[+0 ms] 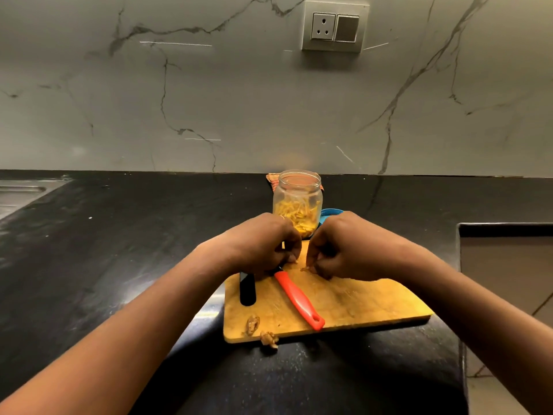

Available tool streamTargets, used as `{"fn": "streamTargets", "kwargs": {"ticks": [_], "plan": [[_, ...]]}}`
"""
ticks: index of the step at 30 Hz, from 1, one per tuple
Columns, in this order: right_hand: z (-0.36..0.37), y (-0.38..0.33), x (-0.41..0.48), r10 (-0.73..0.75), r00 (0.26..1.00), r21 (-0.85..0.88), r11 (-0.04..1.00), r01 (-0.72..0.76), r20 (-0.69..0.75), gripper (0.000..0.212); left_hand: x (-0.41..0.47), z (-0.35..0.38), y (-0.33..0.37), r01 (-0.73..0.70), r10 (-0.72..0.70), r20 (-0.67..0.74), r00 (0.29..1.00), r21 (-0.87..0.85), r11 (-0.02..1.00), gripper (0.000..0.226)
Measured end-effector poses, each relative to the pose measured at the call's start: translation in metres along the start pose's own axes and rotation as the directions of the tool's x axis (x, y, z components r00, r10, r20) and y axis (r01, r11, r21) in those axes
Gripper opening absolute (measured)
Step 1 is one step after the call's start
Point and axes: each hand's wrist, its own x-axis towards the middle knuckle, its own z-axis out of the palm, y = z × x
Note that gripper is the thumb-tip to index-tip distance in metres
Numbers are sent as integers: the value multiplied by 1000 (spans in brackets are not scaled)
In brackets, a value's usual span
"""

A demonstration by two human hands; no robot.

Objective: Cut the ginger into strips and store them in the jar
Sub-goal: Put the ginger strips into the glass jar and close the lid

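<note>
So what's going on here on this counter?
A person is gathering cut ginger off a wooden chopping board. The left hand and right hand, fingers curled, pinch small ginger pieces at its far end. The red-handled knife lies idle on the board. Behind stands an open clear jar, partly filled with yellow ginger strips.

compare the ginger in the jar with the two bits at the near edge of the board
The ginger strips in the jar are yellow, thin and many; the scraps on the cutting board are brown, lumpy, just two. Strips sit contained; scraps lie loose, one overhanging the edge.
</note>
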Motion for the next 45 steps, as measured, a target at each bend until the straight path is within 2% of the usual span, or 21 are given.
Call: {"fn": "streamTargets", "kwargs": {"ticks": [3, 6, 13, 20, 25, 28, 32, 35, 39, 45], "plan": [[-5, 0, 8, -14, 999, 9, 1000, 14, 32, 8, -1, 3, -2, -35, 34, 25, 999, 47, 998, 12], [-7, 4, 13, -5, 997, 106, 994, -3, 73, 8, -1, 5, -4, -65, 63, 30, 998, 77, 995, 10], [-7, 16, 15, 13, 996, 298, 954, -39, 90, 8, -3, -1, -3, -43, 41, -22, 999, -63, 997, 10], [-21, 32, 15, 40, 999, 416, 908, -42, 12, 8, -3, -17, -6, -102, 51, -251, 967, -195, 976, 12], [-55, 32, 24, 22, 989, 448, 893, 46, -146, 10, 11, -45, -9, -117, 18, -446, 895, -196, 973, 15], [-75, 31, 45, 48, 963, 401, 914, 65, -266, 10, 31, -60, -15, -48, -31, -488, 872, -149, 988, 15], [-83, 25, 75, 73, 922, 241, 970, 22, -381, 5, 56, -67, -21, 104, -144, -502, 853, -106, 989, 12], [-80, 22, 90, 59, 934, 149, 989, -6, -353, 8, 65, -67, -24, 157, -200, -482, 853, -128, 979, 12], [-76, 22, 99, 39, 933, 31, 999, -30, -359, 10, 68, -63, -26, 162, -207, -473, 856, -135, 977, 15], [-77, 22, 93, 5, 936, 20, 1000, 2, -352, 12, 62, -62, -25, 124, -158, -506, 848, -99, 987, 16]]}}
